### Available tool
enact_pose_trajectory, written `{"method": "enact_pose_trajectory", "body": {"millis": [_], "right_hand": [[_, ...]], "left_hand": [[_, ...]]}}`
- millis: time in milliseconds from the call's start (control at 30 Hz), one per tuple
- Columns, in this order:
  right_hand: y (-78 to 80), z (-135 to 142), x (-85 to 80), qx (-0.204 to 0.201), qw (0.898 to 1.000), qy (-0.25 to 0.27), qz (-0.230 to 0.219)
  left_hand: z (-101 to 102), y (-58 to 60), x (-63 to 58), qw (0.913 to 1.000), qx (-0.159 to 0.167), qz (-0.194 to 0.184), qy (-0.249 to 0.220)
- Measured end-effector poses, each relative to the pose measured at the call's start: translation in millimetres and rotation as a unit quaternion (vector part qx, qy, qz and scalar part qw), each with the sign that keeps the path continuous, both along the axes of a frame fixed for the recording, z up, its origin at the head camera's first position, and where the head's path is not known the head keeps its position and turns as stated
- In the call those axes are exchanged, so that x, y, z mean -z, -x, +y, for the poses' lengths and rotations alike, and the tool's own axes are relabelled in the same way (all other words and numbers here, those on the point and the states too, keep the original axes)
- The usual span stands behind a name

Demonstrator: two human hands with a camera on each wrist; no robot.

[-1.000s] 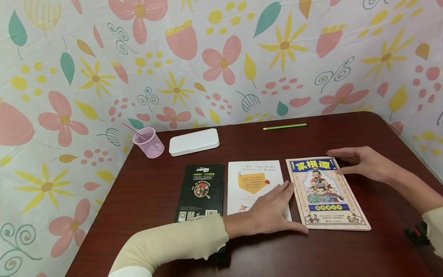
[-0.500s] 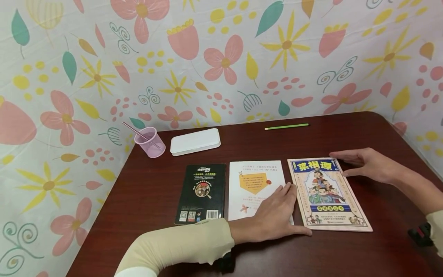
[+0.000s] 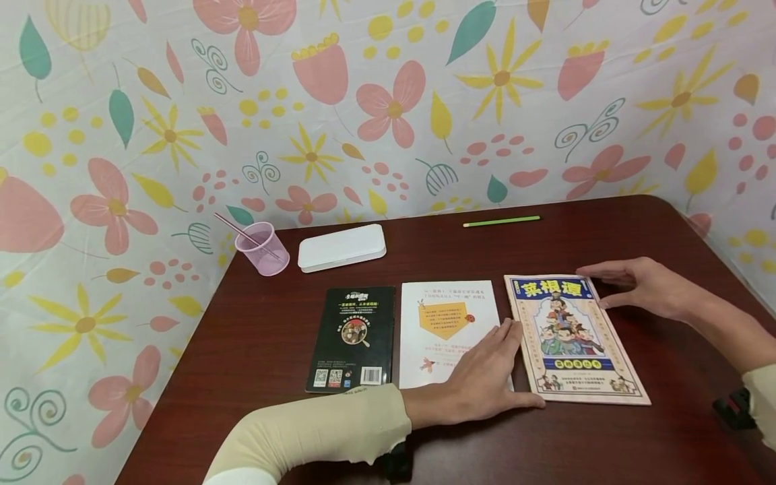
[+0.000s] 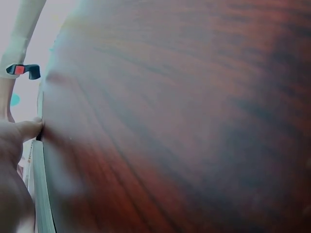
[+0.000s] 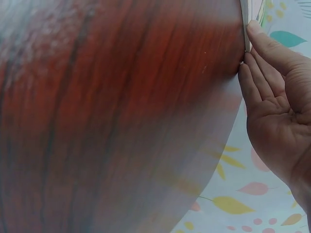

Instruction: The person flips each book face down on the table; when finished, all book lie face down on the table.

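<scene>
A book with a blue-and-cream cover of cartoon figures [image 3: 572, 337] lies flat on the table between my hands. My left hand [image 3: 475, 377] lies spread over the lower right of a white book [image 3: 424, 350], fingertips at the cartoon book's left edge and thumb by its lower left corner. My right hand [image 3: 645, 289] touches the cartoon book's upper right edge. In the right wrist view, the thumb is at the top of the book's edge [image 5: 245, 24] and the other fingers lie nearly straight along its side. A black book [image 3: 351, 337] lies left of the white one.
On the dark wooden table [image 3: 254, 350], a pink cup [image 3: 263, 250] with a thin stick in it stands at the back left. Beside it lies a white case [image 3: 342, 248]. A green pencil [image 3: 502, 221] lies near the flowered backdrop [image 3: 388, 81].
The view has shifted slightly. My left hand has slid a little to the right, and its sleeve uncovers more of the black book's lower edge. The books and right hand stay nearly the same.
</scene>
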State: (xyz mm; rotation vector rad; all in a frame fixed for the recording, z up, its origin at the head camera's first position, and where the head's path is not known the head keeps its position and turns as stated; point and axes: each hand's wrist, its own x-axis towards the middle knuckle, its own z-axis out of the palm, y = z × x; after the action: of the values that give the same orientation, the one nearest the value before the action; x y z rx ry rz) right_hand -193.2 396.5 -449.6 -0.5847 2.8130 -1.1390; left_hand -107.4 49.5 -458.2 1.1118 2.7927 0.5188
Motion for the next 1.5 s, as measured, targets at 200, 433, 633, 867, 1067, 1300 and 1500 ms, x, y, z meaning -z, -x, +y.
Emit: {"method": "enact_pose_trajectory", "body": {"millis": [200,433,633,867,1067,1300,1500], "right_hand": [[-0.3,5,0.5,-0.019,1.000,0.021,0.002],[0.3,6,1.4,-0.025,1.000,0.006,-0.008],[1.3,3,1.4,-0.028,1.000,0.005,0.007],[1.8,2,0.3,0.001,0.998,-0.022,0.056],[4.1,-1,-2.2,0.040,0.993,-0.082,0.075],[7.4,0,-8.6,0.066,0.987,-0.121,0.077],[9.3,-3,-17.2,0.087,0.980,-0.131,0.122]], "left_hand": [[-1,-0.6,-0.5,0.9971,0.010,-0.044,-0.061],[-3,1.4,-1.4,0.9823,0.052,-0.090,-0.155],[-6,0.0,-3.1,0.9535,0.052,-0.180,-0.236],[-9,0.1,-1.9,0.9389,0.049,-0.205,-0.272],[-13,0.7,-2.1,0.9344,0.055,-0.208,-0.284],[-18,2.6,-2.1,0.9392,0.057,-0.180,-0.287],[-24,9.3,-1.9,0.9429,0.066,-0.124,-0.302]]}}
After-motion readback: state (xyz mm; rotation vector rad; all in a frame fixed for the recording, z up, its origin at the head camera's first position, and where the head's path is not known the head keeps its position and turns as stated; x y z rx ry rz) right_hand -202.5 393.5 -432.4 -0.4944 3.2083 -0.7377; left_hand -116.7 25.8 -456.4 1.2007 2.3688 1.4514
